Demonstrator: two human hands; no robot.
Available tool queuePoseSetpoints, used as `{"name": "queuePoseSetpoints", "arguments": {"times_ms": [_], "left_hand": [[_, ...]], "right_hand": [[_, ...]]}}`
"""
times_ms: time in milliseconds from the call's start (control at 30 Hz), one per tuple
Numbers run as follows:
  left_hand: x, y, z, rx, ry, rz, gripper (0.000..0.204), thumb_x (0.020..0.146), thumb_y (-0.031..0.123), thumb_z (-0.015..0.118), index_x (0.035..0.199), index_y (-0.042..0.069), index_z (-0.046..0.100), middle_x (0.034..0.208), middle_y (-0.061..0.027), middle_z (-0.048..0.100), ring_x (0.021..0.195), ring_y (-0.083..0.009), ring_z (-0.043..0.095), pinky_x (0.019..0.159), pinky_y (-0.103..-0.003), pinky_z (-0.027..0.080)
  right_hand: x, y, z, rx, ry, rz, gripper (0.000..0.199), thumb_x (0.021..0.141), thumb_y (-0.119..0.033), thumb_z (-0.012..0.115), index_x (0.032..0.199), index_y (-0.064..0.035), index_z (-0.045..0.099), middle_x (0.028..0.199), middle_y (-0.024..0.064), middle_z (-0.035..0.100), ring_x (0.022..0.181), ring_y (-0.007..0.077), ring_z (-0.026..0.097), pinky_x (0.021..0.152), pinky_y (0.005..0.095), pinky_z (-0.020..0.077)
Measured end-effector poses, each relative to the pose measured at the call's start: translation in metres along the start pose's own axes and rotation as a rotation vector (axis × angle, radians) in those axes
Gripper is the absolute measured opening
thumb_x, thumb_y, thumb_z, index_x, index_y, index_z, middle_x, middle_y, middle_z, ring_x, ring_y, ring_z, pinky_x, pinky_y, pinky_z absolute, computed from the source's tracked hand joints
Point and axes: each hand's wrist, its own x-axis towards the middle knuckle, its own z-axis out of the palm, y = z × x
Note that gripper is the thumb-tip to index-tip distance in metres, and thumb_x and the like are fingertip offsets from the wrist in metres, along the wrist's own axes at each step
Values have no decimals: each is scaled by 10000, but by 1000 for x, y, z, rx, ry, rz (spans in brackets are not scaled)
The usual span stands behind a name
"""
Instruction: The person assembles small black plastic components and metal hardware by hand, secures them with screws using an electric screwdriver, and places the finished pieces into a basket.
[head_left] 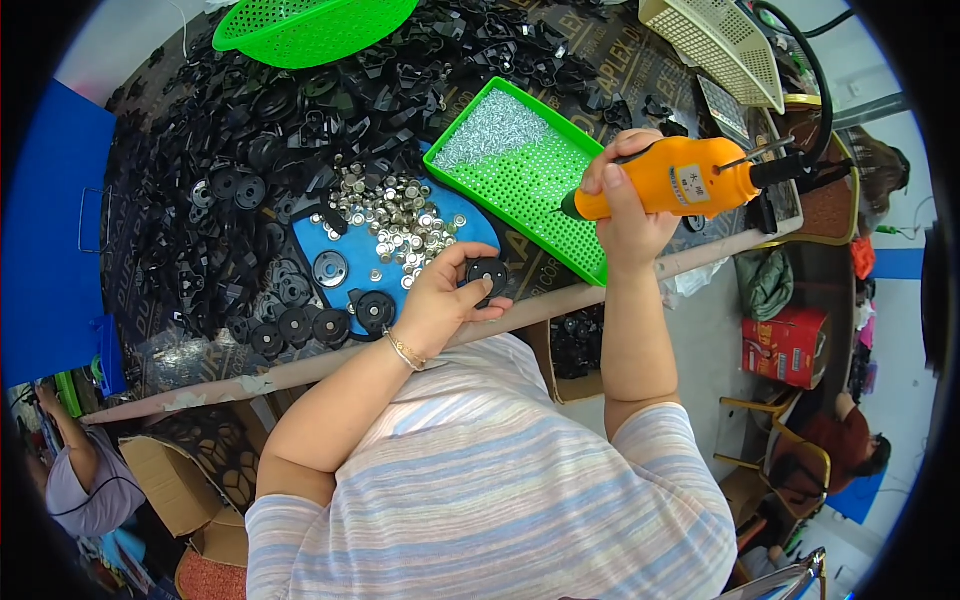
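Observation:
My left hand (445, 300) pinches a round black plastic part (489, 271) near the table's front edge, the thumb lying across its middle. An orange electric screwdriver (680, 180) lies in the grip of my right hand (632, 205), its dark tip pointing left over a green perforated tray (560, 255). Small silvery screws (495, 130) heap at the tray's far end. Left of my left hand, small round metal pieces (400, 225) are scattered on a blue mat (312, 245). Several round black parts (330, 326) line the table edge beside that mat.
Black plastic parts (200, 130) pile across the table's left and far side. A green basket (310, 35) and a cream basket (715, 45) stand at the back. The screwdriver's black cable (825, 95) rises at the right. Other people sit nearby, one at the lower left (90, 480).

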Motion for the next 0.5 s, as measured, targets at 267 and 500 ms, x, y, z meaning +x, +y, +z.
{"name": "queuePoseSetpoints", "arguments": {"times_ms": [267, 500], "left_hand": [[2, -9, -7, 57, -105, 107, 511, 747, -127, 570, 1204, 38, 414, 1115, -106, 514, 897, -229, 619, 783, -291, 532], [3, -11, -7, 75, -84, 105, 542, 708, -164, 588, 1186, 26, 420, 1014, -97, 548, 884, -176, 622, 760, -252, 526]], "right_hand": [[0, -2, -1, 45, 5, 89, 177, 764, 37, 541, 907, -23, 456, 848, 78, 465, 608, 144, 502, 573, 273, 442], [-2, -31, 6, 244, -76, -46, 221, 754, 4, 562, 943, 6, 448, 901, 107, 439, 610, 164, 523, 561, 268, 460]]}}
